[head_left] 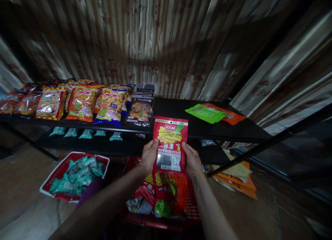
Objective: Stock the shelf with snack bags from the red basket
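A black shelf (169, 108) carries snack bags (82, 103) at left and a green packet (204, 114) overlapping an orange packet (235, 118) at right; a lower shelf (85, 144) carries teal packets (87, 133).

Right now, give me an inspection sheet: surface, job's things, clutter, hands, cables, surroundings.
Surface: black shelf; snack bags stand on the left, a green packet partly overlaps an orange packet on the right.
Job's things: red packet, its front facing the camera; below it, a red basket of mixed packets.
Clutter: flat pale and orange pieces on the floor.
Hands: left hand and right hand grip the red packet's opposite sides.
Cables: nothing seen.
Surroundings: striped curtain behind; tiled floor.
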